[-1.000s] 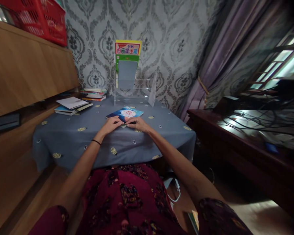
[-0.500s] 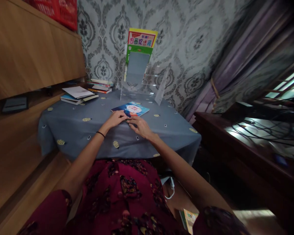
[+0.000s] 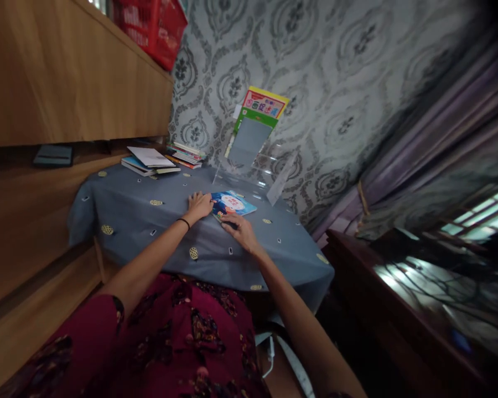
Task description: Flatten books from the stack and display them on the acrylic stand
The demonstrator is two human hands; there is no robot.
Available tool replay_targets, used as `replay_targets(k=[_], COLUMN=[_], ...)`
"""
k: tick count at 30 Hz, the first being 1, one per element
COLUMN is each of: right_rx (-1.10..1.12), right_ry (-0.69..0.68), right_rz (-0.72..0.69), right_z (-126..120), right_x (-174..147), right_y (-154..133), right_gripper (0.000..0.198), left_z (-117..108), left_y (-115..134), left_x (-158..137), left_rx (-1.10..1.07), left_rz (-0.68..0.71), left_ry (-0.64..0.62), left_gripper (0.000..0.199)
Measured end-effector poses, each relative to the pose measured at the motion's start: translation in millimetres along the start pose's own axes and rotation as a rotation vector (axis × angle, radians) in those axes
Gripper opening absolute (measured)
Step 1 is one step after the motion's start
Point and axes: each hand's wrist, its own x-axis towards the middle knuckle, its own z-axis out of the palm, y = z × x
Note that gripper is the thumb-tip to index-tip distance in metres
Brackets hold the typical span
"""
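Note:
A thin blue picture book (image 3: 234,204) with a white oval on its cover lies on the cloth-covered table (image 3: 166,213). My left hand (image 3: 200,205), with a dark band at the wrist, grips the book's left edge; its fingertips are partly hidden. At the near edge, my right hand (image 3: 239,229) pinches the book between thumb and fingers. Just beyond the book stands a clear acrylic stand (image 3: 279,185). A yellow, red and green book (image 3: 262,113) leans upright behind it, its lower part covered by a grey panel (image 3: 249,141).
Loosely stacked books (image 3: 149,158) and a second pile of books (image 3: 186,155) occupy the table's back left. A wooden cabinet (image 3: 78,83) bearing a red basket (image 3: 155,33) overhangs that side. To the right is a dark desk (image 3: 369,271) with tangled cables.
My left hand has shifted from the near edge to the book's left side, away from my right hand. My right hand stays at the near edge. The camera view has tilted.

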Motion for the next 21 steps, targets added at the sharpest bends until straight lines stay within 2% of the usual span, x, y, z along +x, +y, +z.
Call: replay_targets(k=[6,12,16,21], right_rx=[0.022,0.07,0.095,0.141], right_ry=[-0.013,-0.023,-0.002,0.019], right_rz=[0.008,0.006,0.023,0.055], right_z=[-2,-9,-10,-11], right_x=[-5,-16,-24,-26], right_y=[-1,-6,-7,-8], right_gripper=[0.028,0.038,0.034,0.024], left_z=[-5,-22,-30,-34], left_y=[-2,-16,-18,-11], left_x=[3,-22,-42,-51], left_rx=[0.006,0.016,0.012,-0.046], left_rz=[-0.052,0.017,0.068,0.172], left_ry=[0.022,0.028,0.038,0.012], left_gripper=[0.033,0.033,0.029,0.027])
